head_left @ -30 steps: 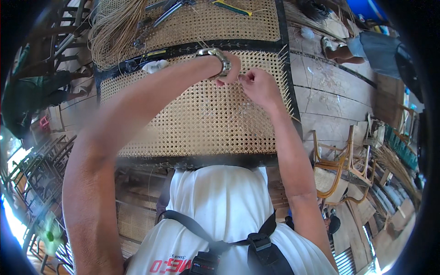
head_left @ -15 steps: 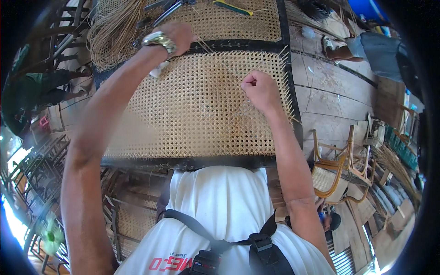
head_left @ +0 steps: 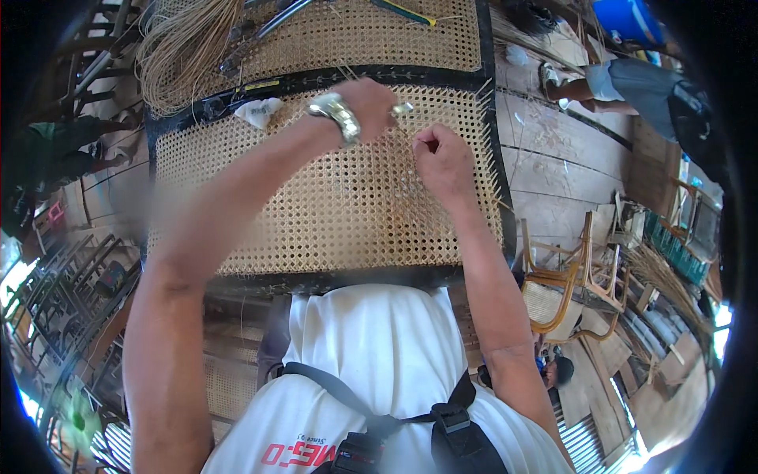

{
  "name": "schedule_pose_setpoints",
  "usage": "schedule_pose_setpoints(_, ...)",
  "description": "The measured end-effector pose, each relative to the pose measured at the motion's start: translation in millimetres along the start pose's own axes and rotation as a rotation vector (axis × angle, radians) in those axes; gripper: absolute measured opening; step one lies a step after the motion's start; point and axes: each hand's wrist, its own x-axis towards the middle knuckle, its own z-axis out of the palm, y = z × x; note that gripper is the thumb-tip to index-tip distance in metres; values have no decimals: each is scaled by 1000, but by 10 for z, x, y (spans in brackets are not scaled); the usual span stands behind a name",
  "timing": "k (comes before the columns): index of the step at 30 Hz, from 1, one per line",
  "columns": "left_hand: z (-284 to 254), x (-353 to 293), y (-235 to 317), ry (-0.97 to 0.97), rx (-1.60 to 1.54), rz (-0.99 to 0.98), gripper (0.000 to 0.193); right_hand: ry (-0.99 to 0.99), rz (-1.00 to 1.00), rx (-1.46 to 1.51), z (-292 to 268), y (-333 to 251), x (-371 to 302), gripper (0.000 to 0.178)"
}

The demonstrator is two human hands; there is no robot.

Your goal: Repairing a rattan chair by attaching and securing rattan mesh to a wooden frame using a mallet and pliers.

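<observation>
A woven cane panel (head_left: pixel 316 213) in a black frame (head_left: pixel 316 280) lies before me, with short cane ends sticking out along its right side. Above its upper part is my left hand (head_left: pixel 368 109), wearing a shiny metal watch and a ring. Its fingers are curled in; what they hold, if anything, is hidden. Close to its right, my right hand (head_left: pixel 447 162) is curled in a pinch over the weave. Anything between its fingertips is too small to make out. A white lump (head_left: pixel 259 112) rests near the frame's crossbar, left of my left hand.
Loose cane strands (head_left: pixel 185 55) lie at the upper left, beside a metal tool (head_left: pixel 284 17). A yellow-green tool (head_left: pixel 407 12) lies at the far edge. Wooden chair frames (head_left: pixel 564 284) stand on the right. Other people's legs show at left and right (head_left: pixel 608 103).
My left hand has moved right and nearer, from the crossbar to beside my right hand, uncovering the white lump. My right hand remains curled in almost the same place.
</observation>
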Motion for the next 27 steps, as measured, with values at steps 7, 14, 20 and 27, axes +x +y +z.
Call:
schedule_pose_setpoints(7,-585,-333,-202,118,-91,-97,46,197,-575,-82,53,4,149,17)
schedule_pose_setpoints(14,-768,-277,-474,-35,92,-339,61,-189,-312,547,-68,-593,293,19)
schedule_pose_setpoints(20,-274,-142,-258,-231,-23,-107,43,-103,-104,57,-267,-86,353,24)
schedule_pose_setpoints(27,-254,10,160,-347,128,-50,34,-80,-71,-111,-210,-121,363,21)
